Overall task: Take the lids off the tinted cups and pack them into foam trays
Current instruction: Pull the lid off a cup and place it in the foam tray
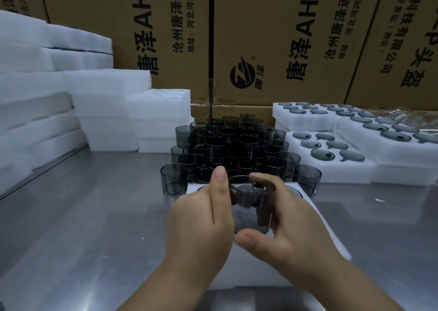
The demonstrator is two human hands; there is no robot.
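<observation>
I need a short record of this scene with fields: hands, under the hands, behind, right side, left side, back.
hands: left hand and right hand both grip one tinted cup
under hands: white foam tray on metal table
behind: piled tinted cups
right side: lid-filled foam trays
left side: stacked foam trays
back: cardboard boxes

We see two bare hands, the left hand (201,218) and the right hand (294,227), each on a bare forearm (163,284) running to the lower edge. Short, plain thumbnails (221,176) show on both. Our right hand looks slightly blurred.
</observation>
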